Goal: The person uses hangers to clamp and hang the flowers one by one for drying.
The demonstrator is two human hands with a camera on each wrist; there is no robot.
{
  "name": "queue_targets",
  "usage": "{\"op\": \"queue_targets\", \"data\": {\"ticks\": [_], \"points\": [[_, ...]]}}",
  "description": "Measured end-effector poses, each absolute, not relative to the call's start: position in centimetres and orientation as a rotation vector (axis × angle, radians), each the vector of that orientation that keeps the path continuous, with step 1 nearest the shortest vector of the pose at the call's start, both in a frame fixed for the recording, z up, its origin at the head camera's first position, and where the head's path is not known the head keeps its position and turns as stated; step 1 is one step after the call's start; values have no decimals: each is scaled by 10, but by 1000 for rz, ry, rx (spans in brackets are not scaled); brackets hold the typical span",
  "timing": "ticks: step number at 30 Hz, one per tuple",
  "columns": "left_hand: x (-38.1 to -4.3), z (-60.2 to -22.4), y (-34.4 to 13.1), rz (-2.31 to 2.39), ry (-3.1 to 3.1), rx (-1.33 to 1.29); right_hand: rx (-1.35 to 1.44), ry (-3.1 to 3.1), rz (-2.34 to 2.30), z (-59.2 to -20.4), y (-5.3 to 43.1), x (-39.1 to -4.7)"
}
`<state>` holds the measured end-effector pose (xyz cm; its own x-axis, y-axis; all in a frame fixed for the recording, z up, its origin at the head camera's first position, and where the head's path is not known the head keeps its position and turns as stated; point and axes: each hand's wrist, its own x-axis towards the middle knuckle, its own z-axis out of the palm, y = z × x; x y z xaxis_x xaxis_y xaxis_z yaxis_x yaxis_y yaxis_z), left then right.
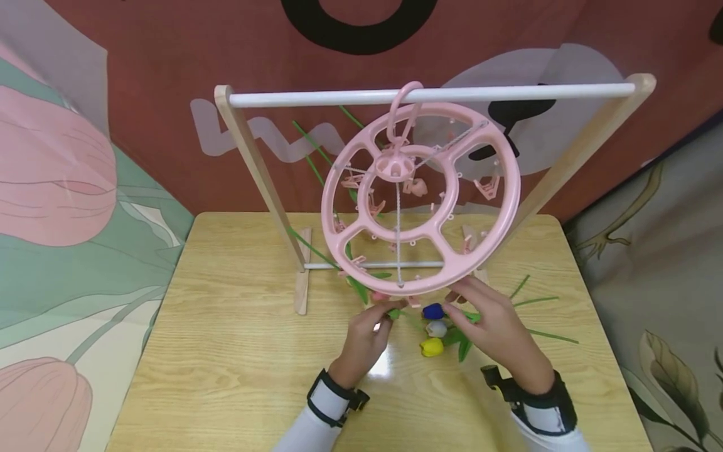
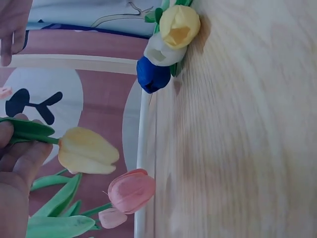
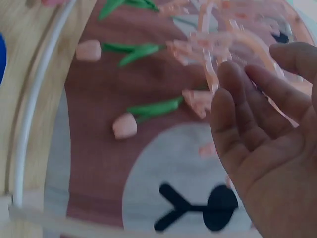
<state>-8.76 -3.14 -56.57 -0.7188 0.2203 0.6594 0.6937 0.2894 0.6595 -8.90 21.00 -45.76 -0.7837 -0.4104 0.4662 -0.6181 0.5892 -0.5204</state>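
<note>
My left hand pinches an artificial tulip by its green stem and leaves. In the left wrist view this tulip's pale yellow bloom points away from the fingers. My right hand is by the lower rim of a round pink clip hanger. The right wrist view shows its fingers loosely bent in front of the hanger, with nothing seen between them. Pink tulips hang bloom-down from the hanger's clips. Blue, white and yellow tulips lie on the table.
The hanger hooks over the white bar of a stand with wooden side posts. A lower white bar runs near the back of the wooden table. Printed cloth stands behind.
</note>
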Motion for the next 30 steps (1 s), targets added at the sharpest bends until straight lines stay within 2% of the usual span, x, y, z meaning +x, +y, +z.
{"op": "queue_targets", "data": {"ticks": [13, 30], "points": [[-85, -572, -33, -1782, -1892, -700, 911, -2460, 1147, -457, 170, -103], [-79, -579, -16, -2067, -1888, -483, 817, -2406, 1409, -458, 155, -102]]}}
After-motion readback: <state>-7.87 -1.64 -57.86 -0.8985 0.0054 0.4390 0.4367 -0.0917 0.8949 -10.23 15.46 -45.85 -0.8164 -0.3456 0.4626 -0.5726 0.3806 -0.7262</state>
